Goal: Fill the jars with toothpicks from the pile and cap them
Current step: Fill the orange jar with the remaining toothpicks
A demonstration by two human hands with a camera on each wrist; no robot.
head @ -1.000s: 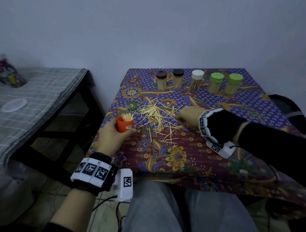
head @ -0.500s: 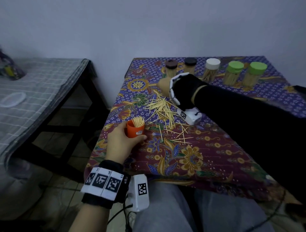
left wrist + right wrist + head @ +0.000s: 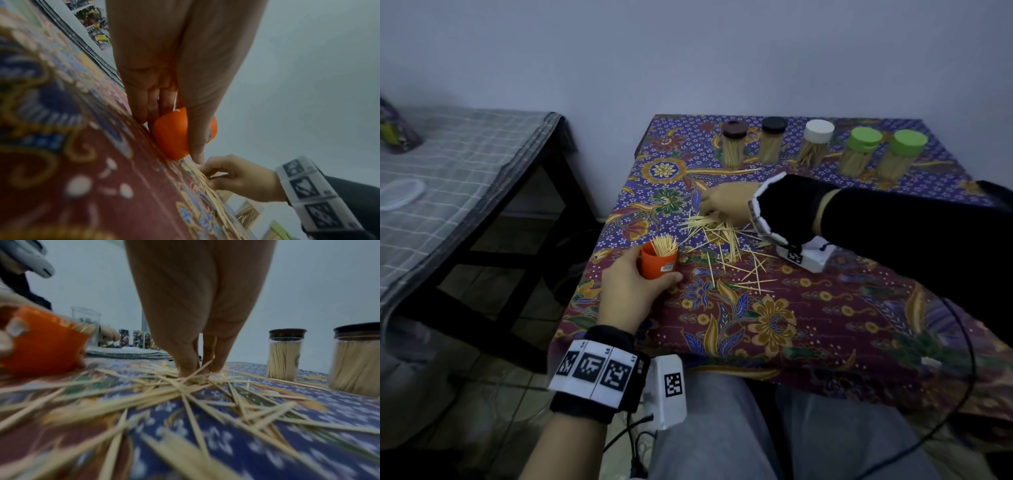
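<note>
My left hand [image 3: 628, 289] grips an orange open jar [image 3: 658, 264] standing on the patterned tablecloth, with a bundle of toothpicks sticking out of its top. The left wrist view shows fingers and thumb curled round the orange jar [image 3: 171, 138]. To its right the toothpick pile [image 3: 722, 236] lies loose on the cloth. My right hand [image 3: 711, 209] is down on the far left part of the pile. In the right wrist view its fingertips [image 3: 190, 369] pinch a few sticks out of the toothpick pile [image 3: 164, 394].
Five capped, filled jars stand in a row at the back: brown-lidded [image 3: 734, 144], black-lidded [image 3: 773, 138], white-lidded [image 3: 816, 142] and two green-lidded [image 3: 861, 150]. A second table [image 3: 465, 164] with a checked cloth stands to the left, across a gap. My knees are under the near edge.
My right hand left the near right side of the pile, swung over it towards the back, and now pinches sticks at its far left. The left hand keeps hold of the orange jar.
</note>
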